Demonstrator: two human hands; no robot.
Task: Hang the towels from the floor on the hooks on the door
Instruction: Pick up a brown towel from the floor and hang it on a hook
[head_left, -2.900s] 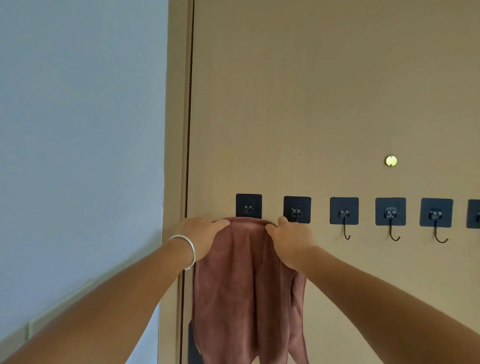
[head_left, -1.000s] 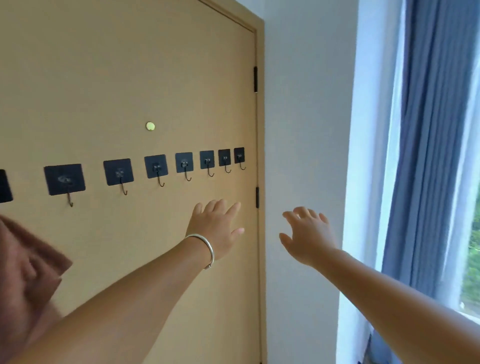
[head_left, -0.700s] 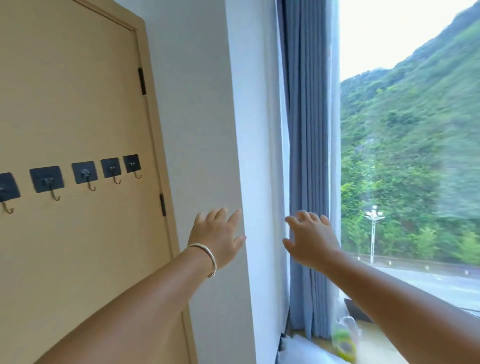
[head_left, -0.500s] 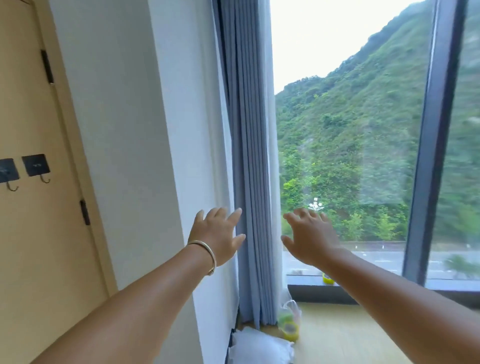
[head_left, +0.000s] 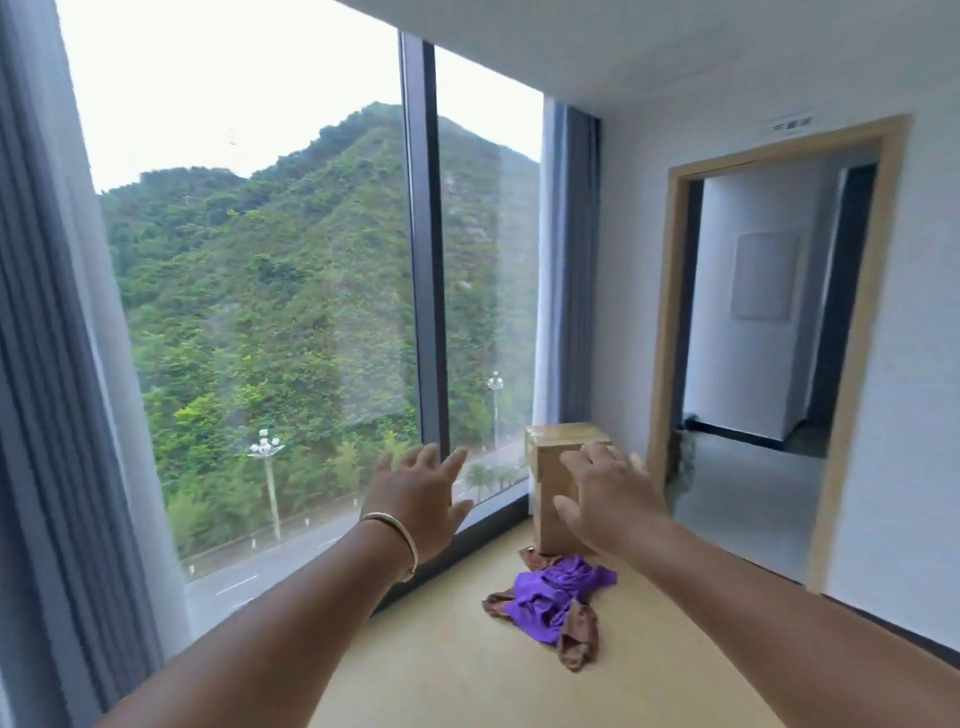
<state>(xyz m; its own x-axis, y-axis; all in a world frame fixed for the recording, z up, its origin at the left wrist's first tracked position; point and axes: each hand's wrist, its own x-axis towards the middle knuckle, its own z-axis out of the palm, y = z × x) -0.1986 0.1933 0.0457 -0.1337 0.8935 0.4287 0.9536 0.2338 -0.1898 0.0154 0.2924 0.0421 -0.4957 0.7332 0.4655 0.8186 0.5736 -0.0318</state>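
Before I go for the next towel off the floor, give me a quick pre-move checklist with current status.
1. Left hand empty, fingers spread: ok.
2. Right hand empty: ok.
3. Towels left on the floor: ok, purple towel lies on a brown towel.
4. Bare floor up to the pile: ok.
5. Box stands right behind the pile; touching it: cannot tell.
6. Free hook available: cannot tell, door out of view.

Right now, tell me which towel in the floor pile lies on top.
The purple towel lies on top. The brown towel shows only at the pile's edges, peeking out from beneath it.
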